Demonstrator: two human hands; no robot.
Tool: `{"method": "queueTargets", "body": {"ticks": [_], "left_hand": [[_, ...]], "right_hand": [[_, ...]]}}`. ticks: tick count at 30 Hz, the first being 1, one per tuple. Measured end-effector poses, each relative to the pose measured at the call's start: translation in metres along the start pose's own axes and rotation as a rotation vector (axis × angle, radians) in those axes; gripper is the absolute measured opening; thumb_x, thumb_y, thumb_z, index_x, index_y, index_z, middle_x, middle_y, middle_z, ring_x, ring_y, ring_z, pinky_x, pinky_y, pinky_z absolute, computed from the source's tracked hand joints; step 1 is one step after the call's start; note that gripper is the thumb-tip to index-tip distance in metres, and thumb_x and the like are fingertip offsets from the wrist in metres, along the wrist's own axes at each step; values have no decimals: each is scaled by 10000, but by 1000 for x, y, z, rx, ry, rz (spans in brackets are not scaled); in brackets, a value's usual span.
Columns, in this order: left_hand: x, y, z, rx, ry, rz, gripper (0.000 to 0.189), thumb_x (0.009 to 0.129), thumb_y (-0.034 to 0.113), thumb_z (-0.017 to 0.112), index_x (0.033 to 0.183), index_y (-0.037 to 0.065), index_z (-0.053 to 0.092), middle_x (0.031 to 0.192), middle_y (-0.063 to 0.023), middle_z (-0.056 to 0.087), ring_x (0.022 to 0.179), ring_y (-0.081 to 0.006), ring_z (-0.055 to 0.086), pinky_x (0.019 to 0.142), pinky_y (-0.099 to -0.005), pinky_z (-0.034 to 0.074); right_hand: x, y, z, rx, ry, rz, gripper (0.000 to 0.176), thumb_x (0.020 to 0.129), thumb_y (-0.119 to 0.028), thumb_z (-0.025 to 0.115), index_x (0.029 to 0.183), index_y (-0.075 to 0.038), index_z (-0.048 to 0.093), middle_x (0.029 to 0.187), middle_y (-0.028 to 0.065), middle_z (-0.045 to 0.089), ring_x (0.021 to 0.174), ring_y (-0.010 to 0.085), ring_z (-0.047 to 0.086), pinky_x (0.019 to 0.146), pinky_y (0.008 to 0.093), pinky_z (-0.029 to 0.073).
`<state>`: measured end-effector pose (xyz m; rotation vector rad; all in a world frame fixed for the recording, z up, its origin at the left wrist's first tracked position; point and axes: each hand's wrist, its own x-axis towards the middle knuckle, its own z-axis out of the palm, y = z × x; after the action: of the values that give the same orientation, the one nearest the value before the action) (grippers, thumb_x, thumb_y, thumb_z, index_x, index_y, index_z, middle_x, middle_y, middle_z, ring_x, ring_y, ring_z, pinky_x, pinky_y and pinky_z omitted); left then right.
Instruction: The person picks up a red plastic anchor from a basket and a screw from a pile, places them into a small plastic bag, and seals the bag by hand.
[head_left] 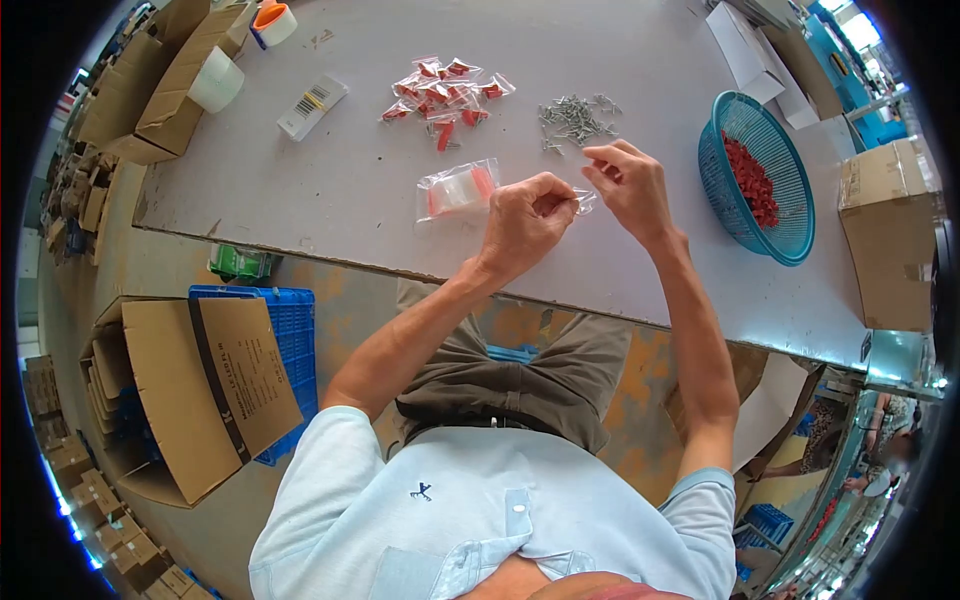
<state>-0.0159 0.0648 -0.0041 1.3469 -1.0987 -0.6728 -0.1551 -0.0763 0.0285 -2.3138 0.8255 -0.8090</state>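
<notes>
The left hand (pixel 530 222) is pinching a small clear bag (pixel 587 203) above the table (pixel 340 195); the right hand (pixel 630 192) is hovering just beside it, whether holding anything I cannot tell; a loosening pinch could be risking a dropped bag

Pale-blue short-slv shirt (pixel 340 510) at btm ctr of frame, w/ sm. dk-blue motif (pixel 421 491) & lt. btn (pixel 519 508), plus dk belt (pixel 462 423) & brn trousers (pixel 470 385) mid-frame.
</notes>
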Motion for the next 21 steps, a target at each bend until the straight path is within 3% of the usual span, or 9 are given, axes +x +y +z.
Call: {"method": "queueTargets", "body": {"ticks": [2, 8, 14, 21], "left_hand": [[-1, 1, -1, -17, 36, 11, 67, 913, -12, 746, 979, -19, 735, 822, -45, 752, 746, -64, 688, 680, -236, 564], [-1, 1, -2, -31, 78, 42, 74, 907, -16, 746, 980, -22, 735, 825, -50, 756, 767, -74, 703, 701, -235, 574], [0, -1, -3, -31, 68, 45, 82, 905, -16, 744, 986, -26, 737, 829, -62, 761, 769, -77, 706, 704, -247, 582], [-2, -1, -3, 5, 63, 19, 84, 905, 12, 749, 983, -18, 746, 826, -59, 761, 743, -67, 690, 669, -242, 564]], "right_hand": [[17, -2, 8, -123, -139, -59, 224, 876, -114, 808, 1084, -34, 783, 941, 108, 722, 782, 241, 713, 736, 361, 586], [46, 1, 27, -229, -295, -68, 186, 896, -116, 769, 1056, -21, 780, 943, 134, 729, 825, 302, 724, 777, 433, 574], [59, -9, 27, -389, -411, -64, 108, 916, -37, 629, 864, 31, 694, 880, 189, 733, 822, 352, 728, 768, 456, 591], [64, -7, 32, -597, -500, -134, 108, 872, -59, 610, 855, 44, 641, 851, 234, 715, 856, 377, 736, 775, 473, 602]]}}
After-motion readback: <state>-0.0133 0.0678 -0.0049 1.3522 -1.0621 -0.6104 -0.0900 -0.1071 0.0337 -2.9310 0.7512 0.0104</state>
